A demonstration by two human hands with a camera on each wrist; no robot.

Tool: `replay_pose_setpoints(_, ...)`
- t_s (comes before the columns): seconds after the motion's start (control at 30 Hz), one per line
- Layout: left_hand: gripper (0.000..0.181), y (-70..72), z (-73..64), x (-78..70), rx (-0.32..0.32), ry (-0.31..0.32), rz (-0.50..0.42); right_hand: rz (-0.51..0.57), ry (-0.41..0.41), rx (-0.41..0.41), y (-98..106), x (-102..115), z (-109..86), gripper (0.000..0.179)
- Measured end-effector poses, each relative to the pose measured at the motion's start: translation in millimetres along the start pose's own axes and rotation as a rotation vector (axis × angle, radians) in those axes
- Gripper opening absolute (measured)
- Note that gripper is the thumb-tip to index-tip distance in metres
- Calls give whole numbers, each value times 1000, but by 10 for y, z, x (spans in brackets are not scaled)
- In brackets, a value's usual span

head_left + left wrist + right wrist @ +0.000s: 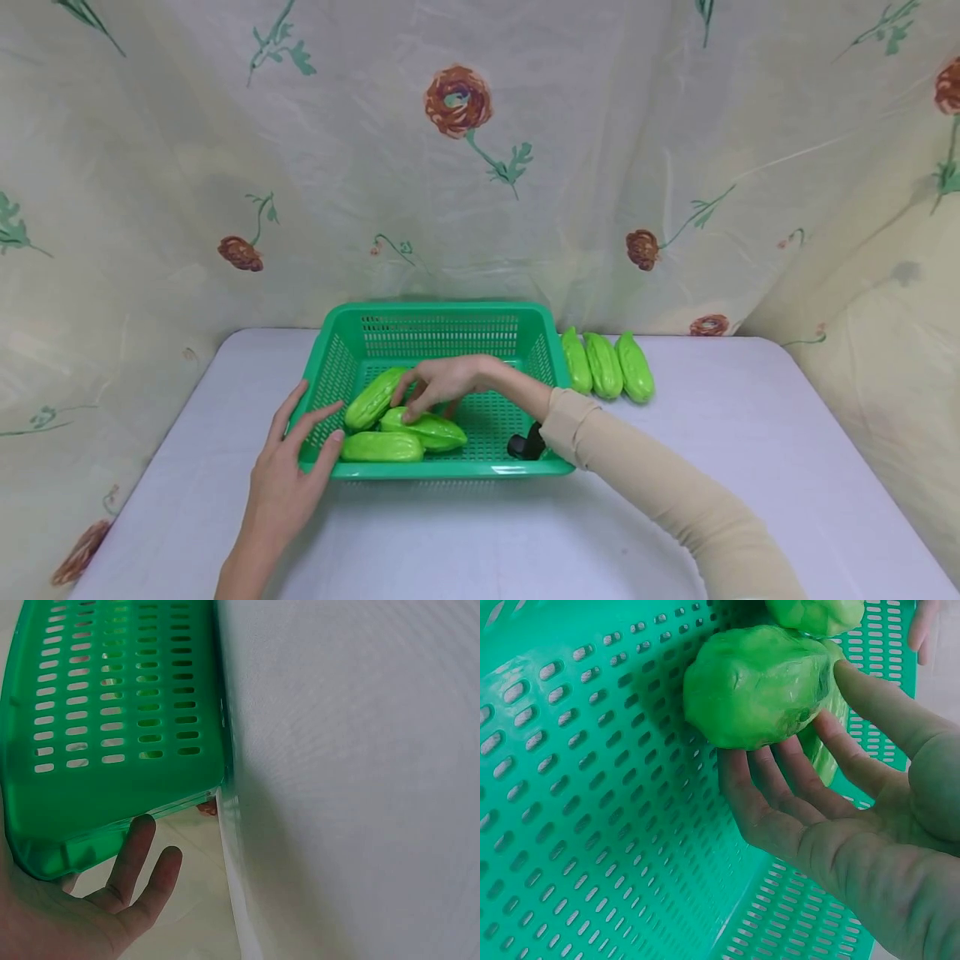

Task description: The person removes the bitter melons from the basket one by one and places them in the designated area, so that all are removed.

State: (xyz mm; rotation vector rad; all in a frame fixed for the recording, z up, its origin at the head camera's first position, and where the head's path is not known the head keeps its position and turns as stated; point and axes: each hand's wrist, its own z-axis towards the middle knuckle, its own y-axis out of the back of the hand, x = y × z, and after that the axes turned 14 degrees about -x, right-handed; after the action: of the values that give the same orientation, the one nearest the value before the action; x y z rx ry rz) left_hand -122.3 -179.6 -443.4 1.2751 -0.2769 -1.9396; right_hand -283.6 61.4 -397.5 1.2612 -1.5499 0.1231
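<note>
A green perforated plastic basket stands on the table with three pale-green ridged gourds in its left half. Over them is my right hand, its thumb and curled fingers around the middle gourd; the right wrist view shows the thumb at one side of that gourd and fingertips under it. Beside it lie the rear gourd and the front gourd. My left hand rests at the basket's front left corner, fingers spread along the rim. In the left wrist view, two fingers lie outside the basket wall.
Several more gourds, three in a row, lie on the table right of the basket, the outermost gourd farthest right. A black device sits at my right cuff, over the basket. A flowered curtain hangs behind the white table.
</note>
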Motion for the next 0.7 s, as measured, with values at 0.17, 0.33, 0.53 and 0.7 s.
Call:
replay_pose_setpoints(0.17, 35, 0, 0, -3, -7, -8, -5, 8, -7, -1, 0, -5, -2, 47)
replay_pose_setpoints(0.33, 35, -3, 7, -4, 2, 1, -5, 0, -12, -6, 5, 7, -14, 47)
replay_pose_setpoints(0.53, 36, 4, 10, 4, 15, 8, -1, -19, -1, -21, 16, 12, -21, 48)
replay_pose_setpoints(0.7, 36, 8, 10, 6, 15, 4, -1, -26, 10, -36, 61, 41, -37, 48)
